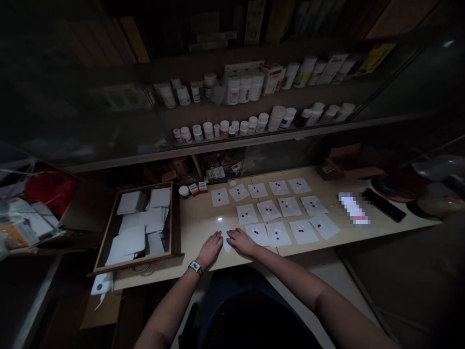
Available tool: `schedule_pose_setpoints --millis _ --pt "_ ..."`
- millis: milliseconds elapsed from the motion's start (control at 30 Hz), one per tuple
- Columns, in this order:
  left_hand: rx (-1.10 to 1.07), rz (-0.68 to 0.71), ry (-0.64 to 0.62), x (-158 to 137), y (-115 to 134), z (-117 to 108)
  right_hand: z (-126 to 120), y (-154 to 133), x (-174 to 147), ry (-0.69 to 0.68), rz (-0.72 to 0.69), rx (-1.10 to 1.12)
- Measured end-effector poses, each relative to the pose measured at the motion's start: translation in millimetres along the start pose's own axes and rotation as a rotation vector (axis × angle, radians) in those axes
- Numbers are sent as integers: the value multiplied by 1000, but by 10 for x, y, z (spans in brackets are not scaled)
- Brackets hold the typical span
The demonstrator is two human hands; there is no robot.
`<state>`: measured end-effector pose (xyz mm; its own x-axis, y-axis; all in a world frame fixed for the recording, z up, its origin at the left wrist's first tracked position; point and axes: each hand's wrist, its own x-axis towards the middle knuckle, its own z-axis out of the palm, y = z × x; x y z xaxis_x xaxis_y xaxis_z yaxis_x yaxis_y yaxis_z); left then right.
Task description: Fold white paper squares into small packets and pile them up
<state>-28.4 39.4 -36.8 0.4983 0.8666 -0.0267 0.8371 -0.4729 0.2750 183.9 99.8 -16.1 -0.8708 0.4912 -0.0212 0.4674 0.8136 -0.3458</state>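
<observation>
Between my hands, close to the table's front edge, lies a small piece of white paper (225,241), narrow as if folded. My left hand (210,249), with a watch on its wrist, has its fingertips at the paper's left edge. From the other side my right hand (242,242) grips the right edge, partly covering it. Rows of white paper squares (269,210) spread to the right, each bearing small red and white pills (269,210). The nearest square (258,234) lies just beyond my right wrist.
On the left, a wooden drawer (176,218) holds stacks of white paper (132,240). A white-lidded jar (184,192) and small boxes (198,188) stand behind it. A dark phone (385,205) and an open carton (354,162) are at right. Shelves of medicine bottles (208,131) rise behind.
</observation>
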Motion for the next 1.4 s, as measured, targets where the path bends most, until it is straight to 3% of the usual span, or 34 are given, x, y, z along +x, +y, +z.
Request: schedule_pose_setpoints --millis 167,300,433,700,967,1400 --pt "-12 37 91 -10 -45 22 -30 -21 56 -65 52 -18" --pt "10 164 131 -6 -107 -28 -50 -19 79 -91 57 -37" --pt "56 302 86 14 -156 -110 -65 -22 84 -90 56 -37" --pt "146 429 -19 42 -160 -138 -103 -47 85 -99 66 -37" --pt "160 406 -52 66 -126 -148 -90 -32 78 -123 64 -40" --pt "-71 75 124 24 7 66 -138 -67 48 -98 66 40"
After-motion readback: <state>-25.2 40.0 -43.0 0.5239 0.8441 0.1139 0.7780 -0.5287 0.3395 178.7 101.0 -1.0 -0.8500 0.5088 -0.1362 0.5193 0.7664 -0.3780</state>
